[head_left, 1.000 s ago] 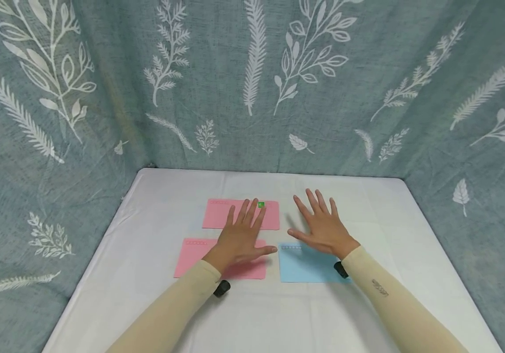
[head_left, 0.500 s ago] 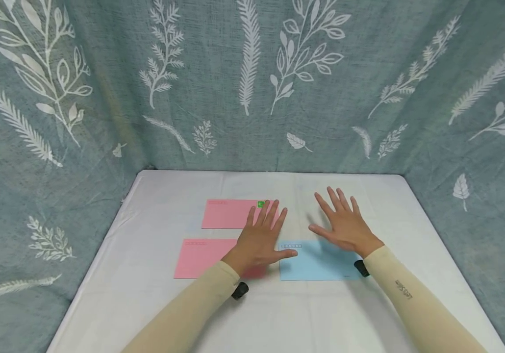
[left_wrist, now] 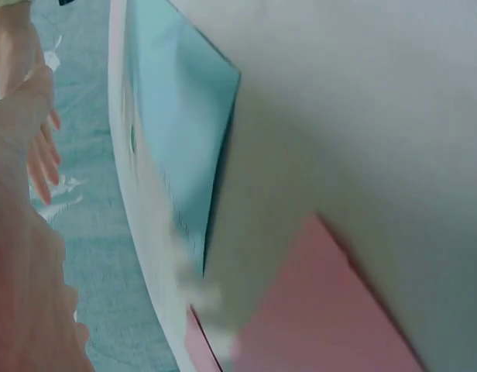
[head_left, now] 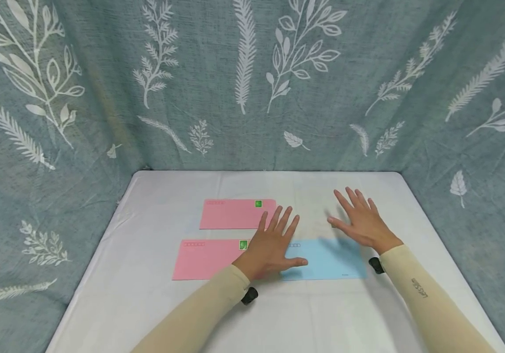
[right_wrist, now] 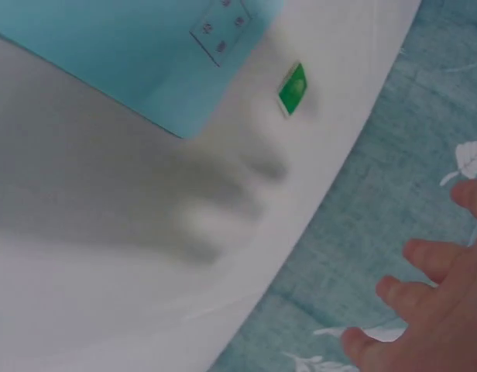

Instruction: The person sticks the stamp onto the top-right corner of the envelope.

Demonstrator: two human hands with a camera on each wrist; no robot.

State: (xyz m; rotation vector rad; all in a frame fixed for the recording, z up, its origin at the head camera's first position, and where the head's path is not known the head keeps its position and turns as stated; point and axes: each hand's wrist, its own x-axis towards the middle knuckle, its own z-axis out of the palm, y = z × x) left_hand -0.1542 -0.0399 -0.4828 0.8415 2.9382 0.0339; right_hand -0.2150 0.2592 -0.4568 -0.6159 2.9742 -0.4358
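Observation:
My left hand, fingers spread, is over the gap between the near pink envelope and the blue envelope, covering the corners of both in the head view. My right hand, also spread and holding nothing, is over the blue envelope's far right part, which lies partly hidden beneath it. Behind the near one lies the far pink envelope. Each pink envelope carries a green stamp near its top right. In the right wrist view a loose green stamp lies on the white cloth beyond the blue envelope.
A white cloth covers the table beneath the envelopes. Green-grey curtains with white leaf prints hang behind it and along both sides. Each sleeve has a small black wrist camera on it.
Both hands have shifted right, fingers still spread. The left hand has moved off the pink envelopes' stamps, so both now show. More of the blue envelope's right end is visible.

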